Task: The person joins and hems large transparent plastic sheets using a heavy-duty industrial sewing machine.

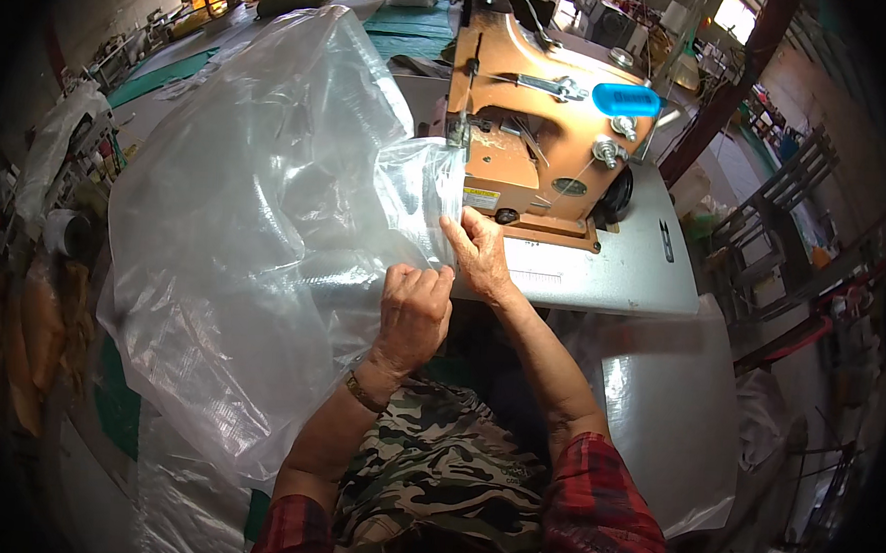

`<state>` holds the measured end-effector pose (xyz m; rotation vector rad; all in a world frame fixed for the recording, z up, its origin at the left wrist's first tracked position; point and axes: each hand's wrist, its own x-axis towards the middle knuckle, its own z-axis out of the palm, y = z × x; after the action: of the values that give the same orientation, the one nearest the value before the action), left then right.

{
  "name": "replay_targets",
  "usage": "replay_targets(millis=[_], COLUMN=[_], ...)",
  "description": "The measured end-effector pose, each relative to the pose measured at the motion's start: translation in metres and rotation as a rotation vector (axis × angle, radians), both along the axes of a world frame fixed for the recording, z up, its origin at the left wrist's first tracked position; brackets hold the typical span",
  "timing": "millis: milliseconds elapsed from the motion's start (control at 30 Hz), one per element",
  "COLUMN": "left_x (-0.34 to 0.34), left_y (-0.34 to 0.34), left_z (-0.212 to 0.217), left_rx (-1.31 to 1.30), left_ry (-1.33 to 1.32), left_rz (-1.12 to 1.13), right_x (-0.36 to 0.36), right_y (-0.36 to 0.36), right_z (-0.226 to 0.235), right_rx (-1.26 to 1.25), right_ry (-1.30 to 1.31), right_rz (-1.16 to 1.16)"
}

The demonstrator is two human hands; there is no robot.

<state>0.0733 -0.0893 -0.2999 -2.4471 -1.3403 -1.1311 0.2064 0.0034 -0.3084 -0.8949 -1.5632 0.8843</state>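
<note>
A large sheet of clear plastic sheeting (pixel 237 196) spreads over the left of the table and hangs down toward me. Its right edge runs up to the needle area of an orange-brown sewing machine (pixel 564 73). With fingers curled, my left hand (pixel 413 310) grips the sheeting's edge near the table's front. Just above and to the right, my right hand (pixel 479 250) pinches the same edge between thumb and fingers, close below the machine's needle end. The sheeting hides much of the table on the left.
The machine stands on a pale sewing table (pixel 633 276), with a small dark tool (pixel 666 241) at its right. More clear plastic (pixel 666 418) hangs below the front edge. Dark metal racks (pixel 776 224) stand to the right, and a green sheet (pixel 408 29) lies behind.
</note>
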Motion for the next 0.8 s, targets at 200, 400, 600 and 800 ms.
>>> replay_targets(millis=[200, 400, 600, 800], left_x=[0.003, 0.005, 0.013, 0.009], left_y=[0.011, 0.041, 0.078, 0.047], left_z=[0.006, 0.025, 0.04, 0.038], left_rx=[-0.002, 0.073, 0.144, -0.059], left_ry=[0.043, 0.083, 0.043, -0.014], left_rz=[-0.017, 0.044, 0.087, 0.187], right_x=[0.001, 0.0, 0.002, 0.0], right_y=[-0.003, 0.0, 0.008, 0.001], right_z=[-0.003, -0.002, -0.008, -0.007], right_rx=[0.092, 0.008, -0.034, -0.047], right_ry=[-0.013, 0.068, 0.249, 0.299], right_rz=[-0.066, -0.013, 0.064, 0.057])
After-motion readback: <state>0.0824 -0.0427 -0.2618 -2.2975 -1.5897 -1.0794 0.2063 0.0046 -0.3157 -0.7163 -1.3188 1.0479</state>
